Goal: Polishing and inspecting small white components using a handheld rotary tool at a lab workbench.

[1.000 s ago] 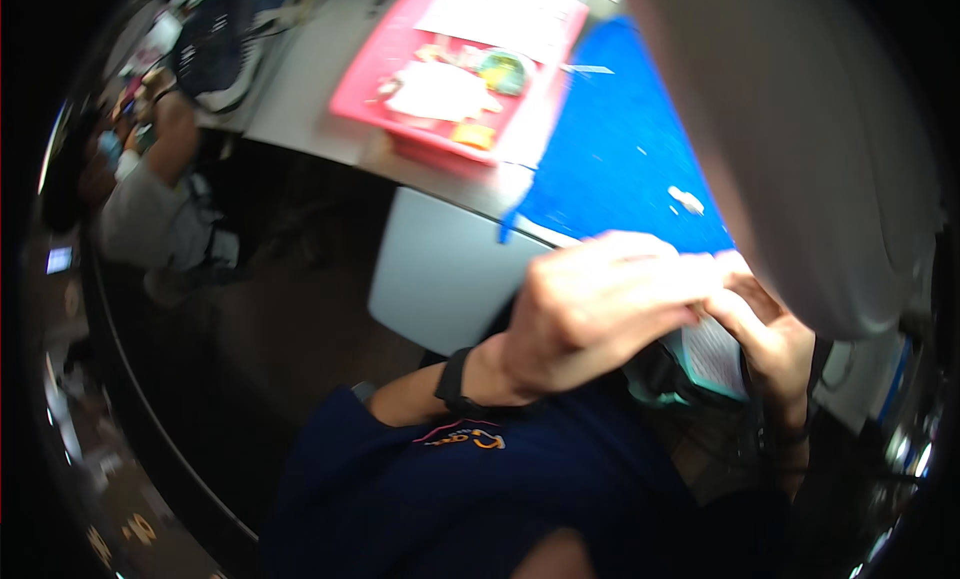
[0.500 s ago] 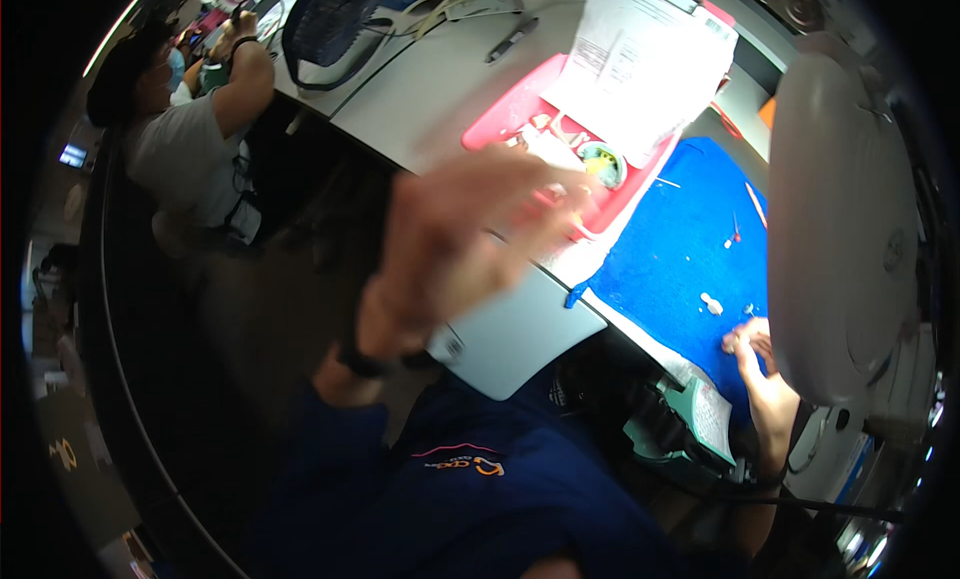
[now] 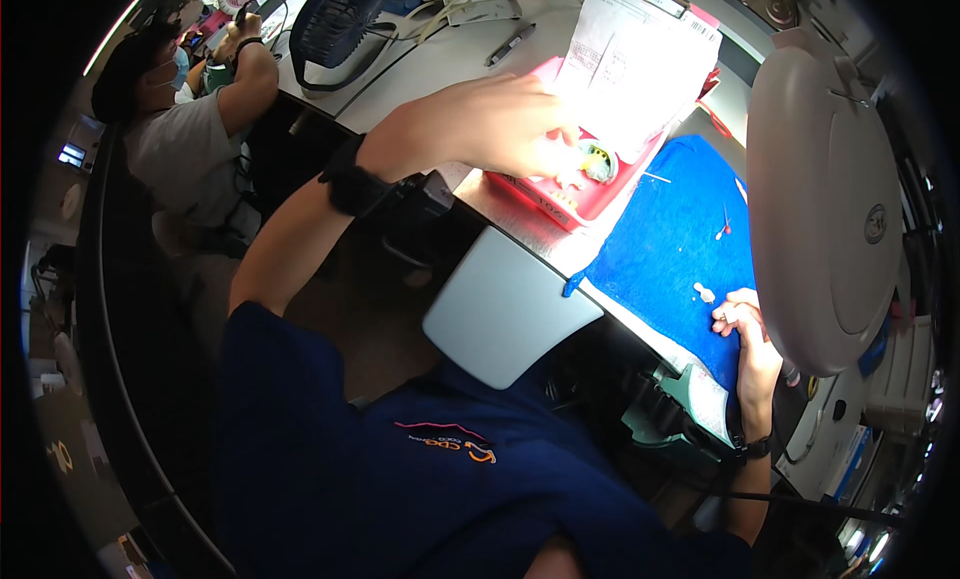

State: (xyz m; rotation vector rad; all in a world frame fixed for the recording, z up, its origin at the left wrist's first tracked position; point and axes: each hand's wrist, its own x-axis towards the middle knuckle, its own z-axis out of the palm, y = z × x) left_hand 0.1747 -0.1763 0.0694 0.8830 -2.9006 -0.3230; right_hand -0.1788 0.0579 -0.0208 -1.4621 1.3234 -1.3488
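Note:
My left hand is over the pink-red tray, palm down, its fingers bent down into it. Glare and the hand itself hide the fingertips, so what they grip cannot be made out. Beside them in the tray sits a curved green and yellow piece that resembles a dental cast, with small pale bits around it. At the right, by the edge of a blue cloth, my right hand is closed in a pinch on a small whitish piece. Another small pale piece lies on the cloth nearby.
Printed papers on a clipboard lean over the tray's far side. A large pale lamp head hangs at the right. A dark fan and a pen are on the far bench. Another person works at the left.
My left hand has moved forward from the bench's near edge into the tray. My right hand stays by the cloth, pinching the whitish piece. The whole view has shifted slightly.

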